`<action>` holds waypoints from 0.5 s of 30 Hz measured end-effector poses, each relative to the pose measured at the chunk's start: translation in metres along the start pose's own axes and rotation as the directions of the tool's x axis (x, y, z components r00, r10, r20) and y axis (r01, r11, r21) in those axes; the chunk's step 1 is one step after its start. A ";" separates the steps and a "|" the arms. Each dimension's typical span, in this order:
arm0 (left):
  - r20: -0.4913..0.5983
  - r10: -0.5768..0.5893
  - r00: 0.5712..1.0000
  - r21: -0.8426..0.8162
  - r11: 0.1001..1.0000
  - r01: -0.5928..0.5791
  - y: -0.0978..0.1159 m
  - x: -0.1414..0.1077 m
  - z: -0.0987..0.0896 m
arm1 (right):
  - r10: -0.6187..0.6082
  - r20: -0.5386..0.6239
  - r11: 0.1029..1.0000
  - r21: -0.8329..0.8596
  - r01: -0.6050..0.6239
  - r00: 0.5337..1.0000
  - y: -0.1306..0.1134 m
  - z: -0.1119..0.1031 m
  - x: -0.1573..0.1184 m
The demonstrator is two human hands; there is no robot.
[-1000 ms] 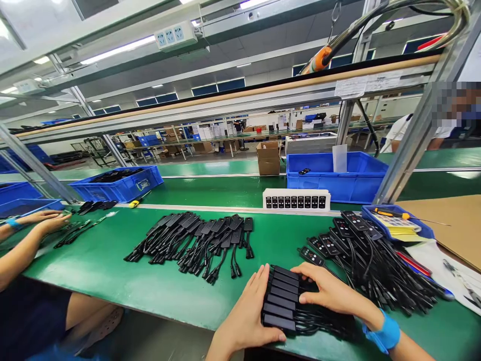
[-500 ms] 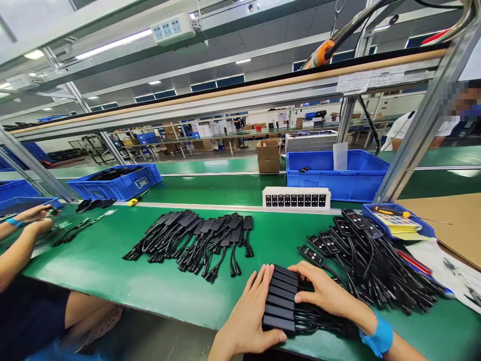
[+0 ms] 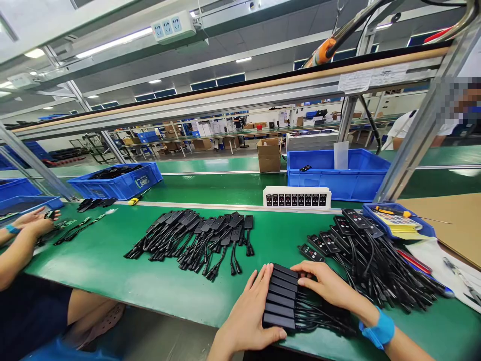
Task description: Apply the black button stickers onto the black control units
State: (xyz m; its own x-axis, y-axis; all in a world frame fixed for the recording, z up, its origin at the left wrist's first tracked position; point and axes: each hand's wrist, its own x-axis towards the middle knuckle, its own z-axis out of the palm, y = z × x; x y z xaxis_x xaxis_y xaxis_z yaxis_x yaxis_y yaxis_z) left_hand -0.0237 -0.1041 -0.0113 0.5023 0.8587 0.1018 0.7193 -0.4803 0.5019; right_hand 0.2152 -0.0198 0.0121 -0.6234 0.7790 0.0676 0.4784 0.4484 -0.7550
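A row of several black cabled controllers (image 3: pixel 281 296) stands on edge, packed side by side, on the green bench near its front edge. My left hand (image 3: pixel 252 313) lies along the row's left side, fingers at the far end and thumb round the near end, holding it together. At the far right corner, my right hand (image 3: pixel 323 282) pinches the end controller, with its fingertips partly hidden. Black cables (image 3: pixel 319 316) run out to the right beneath my right wrist. Right of my hands is a heap of controllers (image 3: pixel 347 225) with buttons facing up.
More controllers (image 3: pixel 203 225) lie spread mid-bench. A white rack (image 3: pixel 296 191) stands behind, before a blue bin (image 3: pixel 338 184). A screwdriver (image 3: pixel 393 212) rests on a small blue tray (image 3: pixel 428 230) at right. A co-worker's hands (image 3: pixel 35 220) handle parts at far left; another blue bin (image 3: pixel 112 186) stands nearby.
My right hand has shifted slightly toward the far end of the row, its thumb sliding up from the controllers' right side. My left hand stays in place. The co-worker's hands have moved slightly.
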 end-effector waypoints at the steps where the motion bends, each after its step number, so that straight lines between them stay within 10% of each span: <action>1: 0.000 -0.002 1.000 -0.003 1.000 0.002 0.000 0.000 0.000 | 0.006 -0.001 1.000 0.005 -0.006 1.000 -0.002 0.000 0.001; 15: 0.011 0.007 1.000 0.015 1.000 -0.007 -0.001 0.000 0.000 | 0.010 -0.026 0.999 0.037 -0.009 1.000 -0.002 0.002 -0.001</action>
State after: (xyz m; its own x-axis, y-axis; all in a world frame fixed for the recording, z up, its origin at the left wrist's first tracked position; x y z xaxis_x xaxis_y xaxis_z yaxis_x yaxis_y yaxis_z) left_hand -0.0247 -0.1039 -0.0122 0.5122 0.8535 0.0960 0.7229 -0.4888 0.4883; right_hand 0.2135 -0.0219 0.0122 -0.6027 0.7943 0.0769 0.4607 0.4250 -0.7792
